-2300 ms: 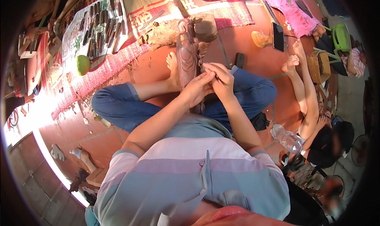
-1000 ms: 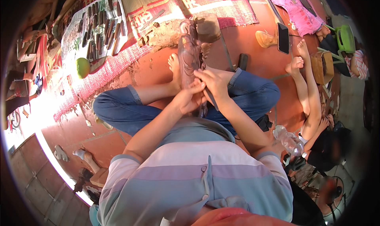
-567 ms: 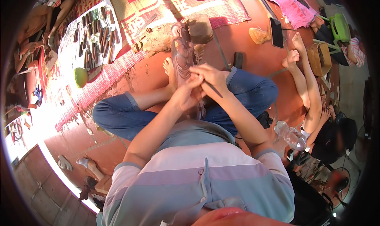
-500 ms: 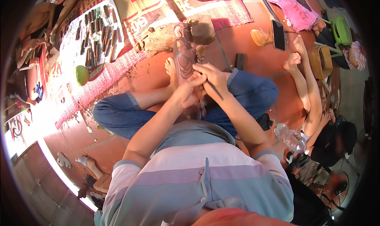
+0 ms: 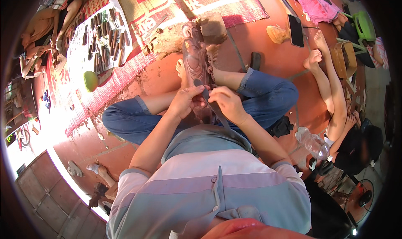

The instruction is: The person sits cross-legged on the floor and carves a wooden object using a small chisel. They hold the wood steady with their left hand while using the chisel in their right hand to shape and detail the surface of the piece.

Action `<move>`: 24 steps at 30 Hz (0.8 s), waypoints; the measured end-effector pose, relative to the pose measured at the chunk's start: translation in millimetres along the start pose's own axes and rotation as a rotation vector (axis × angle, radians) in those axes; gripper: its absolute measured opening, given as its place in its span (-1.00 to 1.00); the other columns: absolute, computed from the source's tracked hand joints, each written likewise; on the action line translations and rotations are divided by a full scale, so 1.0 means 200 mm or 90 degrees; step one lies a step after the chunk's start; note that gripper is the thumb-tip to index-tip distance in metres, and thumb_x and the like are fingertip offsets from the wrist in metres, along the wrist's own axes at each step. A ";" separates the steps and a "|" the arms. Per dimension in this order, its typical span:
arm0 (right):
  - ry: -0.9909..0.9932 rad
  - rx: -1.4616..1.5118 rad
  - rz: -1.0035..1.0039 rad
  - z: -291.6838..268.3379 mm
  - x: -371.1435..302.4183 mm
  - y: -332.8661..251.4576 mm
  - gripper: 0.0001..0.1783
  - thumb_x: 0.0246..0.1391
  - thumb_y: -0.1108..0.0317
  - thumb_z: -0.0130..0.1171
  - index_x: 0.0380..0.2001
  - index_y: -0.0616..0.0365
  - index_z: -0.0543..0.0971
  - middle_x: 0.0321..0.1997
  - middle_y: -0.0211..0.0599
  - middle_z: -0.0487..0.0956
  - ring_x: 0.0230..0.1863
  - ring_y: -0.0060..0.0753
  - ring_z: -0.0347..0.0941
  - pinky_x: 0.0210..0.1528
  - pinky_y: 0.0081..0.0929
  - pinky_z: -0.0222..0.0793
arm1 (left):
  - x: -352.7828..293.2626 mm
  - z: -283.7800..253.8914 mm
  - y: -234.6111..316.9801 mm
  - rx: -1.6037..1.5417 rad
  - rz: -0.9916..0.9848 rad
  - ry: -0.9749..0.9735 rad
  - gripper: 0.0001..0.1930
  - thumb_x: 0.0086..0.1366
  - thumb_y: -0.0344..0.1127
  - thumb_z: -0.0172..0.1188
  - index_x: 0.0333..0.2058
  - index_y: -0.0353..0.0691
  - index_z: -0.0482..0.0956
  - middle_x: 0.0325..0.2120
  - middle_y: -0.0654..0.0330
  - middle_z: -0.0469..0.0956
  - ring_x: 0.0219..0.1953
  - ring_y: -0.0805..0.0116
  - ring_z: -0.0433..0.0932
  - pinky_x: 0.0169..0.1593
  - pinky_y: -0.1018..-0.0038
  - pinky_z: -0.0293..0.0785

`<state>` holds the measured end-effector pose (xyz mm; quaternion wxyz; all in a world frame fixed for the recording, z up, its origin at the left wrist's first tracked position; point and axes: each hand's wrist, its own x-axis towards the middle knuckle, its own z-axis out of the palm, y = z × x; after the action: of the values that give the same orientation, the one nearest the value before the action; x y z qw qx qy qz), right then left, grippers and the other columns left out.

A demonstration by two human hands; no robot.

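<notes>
A reddish-brown carved wooden statue of a robed figure [image 5: 195, 59] lies lengthwise between my crossed legs, head end away from me. Over its lower part, my left hand [image 5: 186, 101] pinches a thin dark grey strip [image 5: 219, 115] near its far end. The strip slants down to the right toward my shirt; its material is hard to make out. My right hand [image 5: 228, 104] is closed beside it, with curled fingertips against the strip's edge.
A white sheet [image 5: 79, 50] with several dark-handled carving tools lies at the far left, near a green round fruit [image 5: 90, 81]. A wood block [image 5: 213, 27] stands beyond the statue. To the right are a phone [image 5: 295, 31], a clear plastic bottle [image 5: 312, 142] and another person's legs [image 5: 329, 80].
My hands have drawn slightly apart and nearer my body, uncovering more of the statue. The strip has shifted from beside my right wrist to between both hands.
</notes>
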<state>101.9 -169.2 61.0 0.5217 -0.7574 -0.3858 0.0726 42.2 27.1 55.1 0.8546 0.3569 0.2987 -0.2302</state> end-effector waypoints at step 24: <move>-0.066 -0.060 0.325 0.00 0.20 0.12 -0.69 0.15 0.28 0.10 -0.03 0.05 0.53 -0.25 0.07 0.59 -0.20 0.17 0.52 -0.20 -0.09 0.41 | 0.11 0.19 -0.05 0.933 0.262 0.236 -0.24 0.17 -0.34 0.06 0.35 0.00 -0.01 -0.52 -0.20 0.55 -0.50 -0.18 0.55 -0.39 0.04 0.49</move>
<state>142.7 -146.6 53.0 0.4300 -0.8491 -0.2112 0.2226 66.0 -11.9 57.1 0.3627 0.9109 0.1359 -0.1425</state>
